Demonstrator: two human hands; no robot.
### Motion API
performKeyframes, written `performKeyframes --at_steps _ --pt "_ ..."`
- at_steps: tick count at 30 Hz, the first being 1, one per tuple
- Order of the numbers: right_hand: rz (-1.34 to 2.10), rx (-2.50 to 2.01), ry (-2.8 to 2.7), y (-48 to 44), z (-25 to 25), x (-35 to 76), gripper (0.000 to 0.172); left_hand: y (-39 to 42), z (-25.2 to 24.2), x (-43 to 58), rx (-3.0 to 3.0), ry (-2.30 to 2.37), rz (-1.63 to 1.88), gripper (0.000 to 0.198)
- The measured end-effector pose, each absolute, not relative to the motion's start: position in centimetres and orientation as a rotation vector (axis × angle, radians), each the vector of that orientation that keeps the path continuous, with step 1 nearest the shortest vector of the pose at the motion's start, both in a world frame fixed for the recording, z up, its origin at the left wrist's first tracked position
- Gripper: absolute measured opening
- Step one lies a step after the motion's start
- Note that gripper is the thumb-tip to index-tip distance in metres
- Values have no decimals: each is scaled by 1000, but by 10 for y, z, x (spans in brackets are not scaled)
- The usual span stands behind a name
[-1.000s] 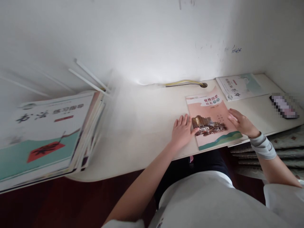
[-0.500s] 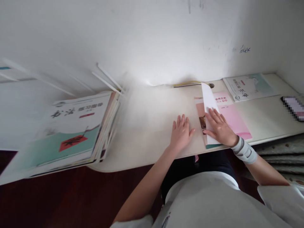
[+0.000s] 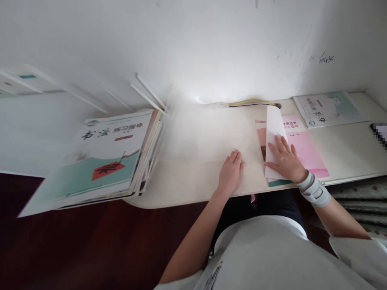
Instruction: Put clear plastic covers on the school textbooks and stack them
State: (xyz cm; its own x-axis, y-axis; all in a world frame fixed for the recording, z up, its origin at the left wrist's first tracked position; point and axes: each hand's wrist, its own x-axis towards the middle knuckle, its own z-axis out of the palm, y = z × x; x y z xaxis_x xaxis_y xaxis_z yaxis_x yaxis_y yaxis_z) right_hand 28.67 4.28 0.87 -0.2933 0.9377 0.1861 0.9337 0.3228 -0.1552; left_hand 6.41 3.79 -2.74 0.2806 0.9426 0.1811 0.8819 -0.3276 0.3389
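Note:
A book [image 3: 305,151] with a pink front lies near the table's front edge. A white sheet or flap [image 3: 273,125] is folded over its left part, with a picture strip showing beyond it. My right hand [image 3: 286,159], a grey wrap around the wrist, rests flat on this flap with fingers spread. Left of the book, my left hand [image 3: 230,173] lies on the bare tabletop, fingers stretched out and close together. It holds nothing and is apart from the book.
A thick stack of books [image 3: 115,157] stands at the table's left end, partly overhanging its edge. Another thin book [image 3: 331,108] lies at the back right, and a phone [image 3: 380,133] is at the right border. Cables [image 3: 250,103] run along the wall.
The view has turned slightly left. My left hand's fingers have drawn together, and it has slid a little away from the book. My right hand stays on the flap.

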Motion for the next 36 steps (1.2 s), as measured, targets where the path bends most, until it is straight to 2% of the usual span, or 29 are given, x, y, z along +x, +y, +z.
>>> performKeyframes --at_steps 7,13,17,20,24,28,36 --pt "216 -1466 -2243 38 13 287 65 38 -32 55 2198 1653 742 45" --pt "169 -1557 -2343 34 20 240 60 33 -23 45 2138 1776 901 44" --pt "253 -1436 -2308 48 26 243 57 27 -16 42 2096 1914 848 34" --pt "288 -1533 -2222 64 22 258 61 25 -14 42 2047 1937 805 31" --pt "363 -1628 -2243 73 5 260 64 25 -13 42 2000 1919 784 34" --pt "223 -1603 -2188 70 -6 246 62 24 -11 40 1944 1880 794 39" --pt "225 -1600 -2226 67 3 238 59 23 2 46 2008 1846 699 43"
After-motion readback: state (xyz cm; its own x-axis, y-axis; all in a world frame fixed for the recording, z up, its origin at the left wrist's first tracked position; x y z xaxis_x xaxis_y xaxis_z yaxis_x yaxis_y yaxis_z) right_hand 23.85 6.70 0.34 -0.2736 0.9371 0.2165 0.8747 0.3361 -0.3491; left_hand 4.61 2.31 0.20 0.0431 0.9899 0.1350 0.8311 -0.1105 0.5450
